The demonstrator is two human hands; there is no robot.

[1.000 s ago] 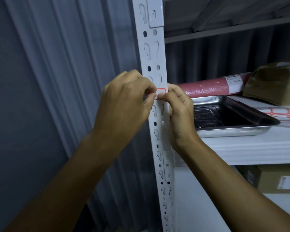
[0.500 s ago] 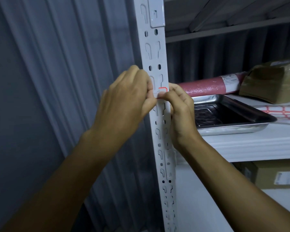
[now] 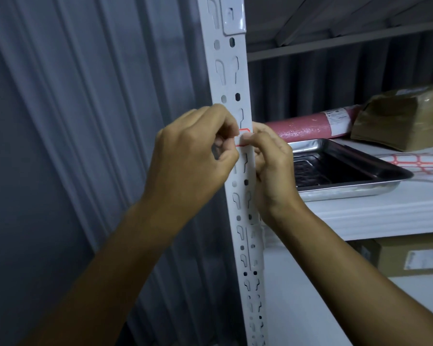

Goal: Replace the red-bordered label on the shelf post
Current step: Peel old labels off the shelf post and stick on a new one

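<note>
In the head view, a white slotted shelf post (image 3: 238,196) is seen rising between the two hands. A small red-bordered label (image 3: 243,138) is stuck across the front face of the post, and it lies directly between the hands, partly hidden by the fingertips of both.

The left hand (image 3: 193,161) is held against the left edge of the post, with its fingers curled inward toward the label. The left end of the label is covered by these curled fingers, and it appears to be pinched or picked at there, though the exact contact is blurred. The right hand (image 3: 268,163) is brought in from the right edge of the post, with its fingers wrapped behind the post and its thumb laid over the lower right part of the label. Only the upper right corner and a strip of the lower red border are left visible between the two hands.

Beyond the right hand, a white shelf board (image 3: 375,211) is seen, and a steel tray (image 3: 345,168) is set on it just beside that hand. Farther right of the tray, a sheet of red-bordered labels (image 3: 420,161) is laid on the shelf. Behind the tray, a pink roll (image 3: 308,126) and a brown wrapped package (image 3: 405,118) are placed. Below the shelf, under the right forearm, a cardboard box (image 3: 410,255) is stored.
</note>
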